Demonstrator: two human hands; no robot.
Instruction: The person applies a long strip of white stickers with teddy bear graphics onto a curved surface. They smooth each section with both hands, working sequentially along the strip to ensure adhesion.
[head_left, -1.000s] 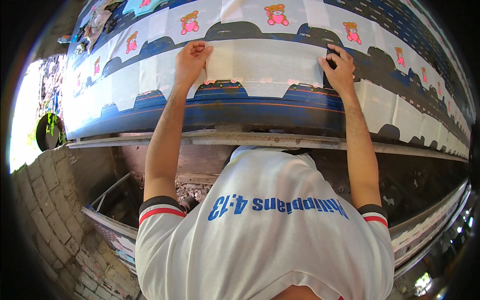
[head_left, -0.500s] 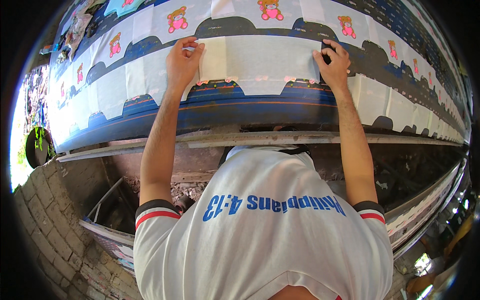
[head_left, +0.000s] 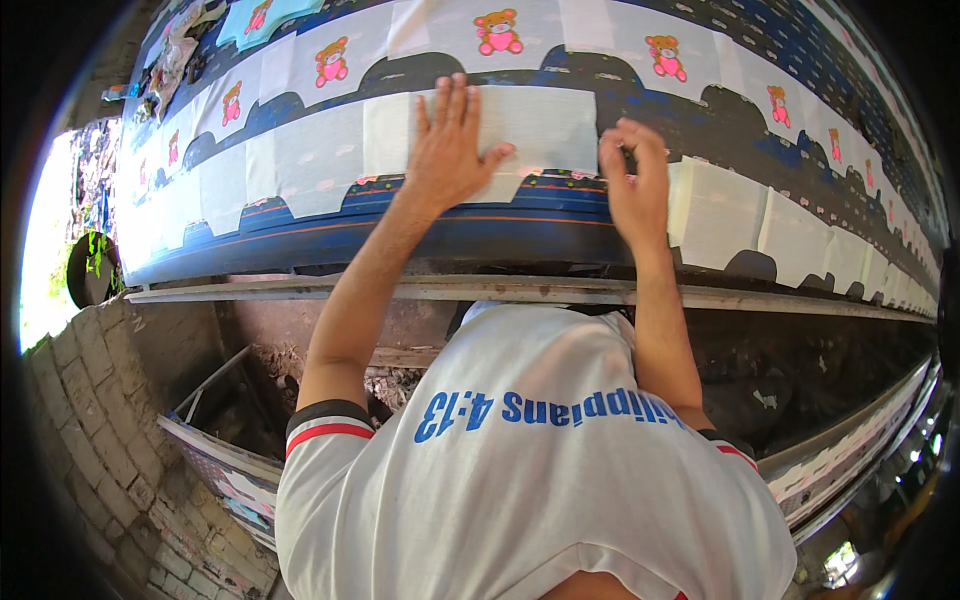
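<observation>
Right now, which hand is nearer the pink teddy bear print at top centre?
Left. The left hand lies flat on the white fabric piece, fingertips just below-left of the pink teddy bear print. The right hand sits lower and further right, at the piece's right edge.

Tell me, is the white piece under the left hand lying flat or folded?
Flat. The white piece lies spread on the printed table, the left hand pressed open on it.

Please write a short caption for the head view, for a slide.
Left hand flat on a white fabric piece, right hand at its edge, on a long printing table.
</observation>
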